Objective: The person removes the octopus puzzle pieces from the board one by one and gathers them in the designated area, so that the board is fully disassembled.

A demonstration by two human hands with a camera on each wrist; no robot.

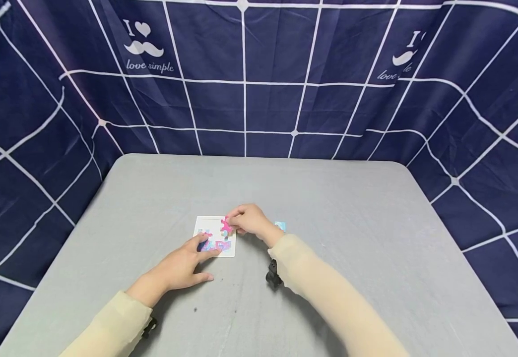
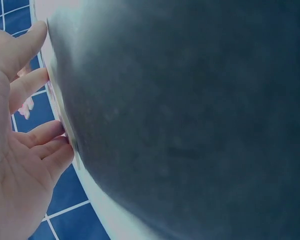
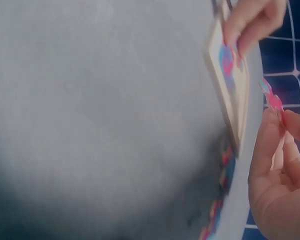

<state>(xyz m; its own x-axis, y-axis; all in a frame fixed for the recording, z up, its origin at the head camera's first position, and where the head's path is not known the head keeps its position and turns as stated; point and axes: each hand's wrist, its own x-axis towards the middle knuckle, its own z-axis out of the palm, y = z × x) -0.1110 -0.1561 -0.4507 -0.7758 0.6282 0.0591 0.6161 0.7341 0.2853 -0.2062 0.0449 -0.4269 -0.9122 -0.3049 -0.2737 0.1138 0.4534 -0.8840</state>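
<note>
The right hand (image 1: 251, 219) pinches a pink piece (image 1: 226, 226) between thumb and fingertips, its other fingers curled, and holds that piece over the upper right part of the board (image 1: 215, 236); in the right wrist view the piece (image 3: 273, 100) sits at the tips of the thumb and forefinger, just off the board's (image 3: 229, 87) edge, and whether it touches the board cannot be told. The left hand (image 1: 182, 267) lies flat and relaxed on the bench (image 1: 330, 208), its straight fingers (image 1: 201, 242) spread and pressing on the board's lower left part, where a few pink and blue pieces (image 1: 216, 244) already sit in place. In the left wrist view the fingers (image 2: 32, 85) reach to the board's edge, though the board itself is too blurred there to make out. The two hands are close together, with the board between them, the left nearer the person and the right farther off. Just beyond the right wrist, on its outer side, a small light-blue piece (image 1: 280, 226) lies on the bench, apart from the board. Pale sleeves (image 1: 321, 292) cover both forearms, and behind the bench hangs a dark blue cloth (image 1: 259, 74) with white lines.
</note>
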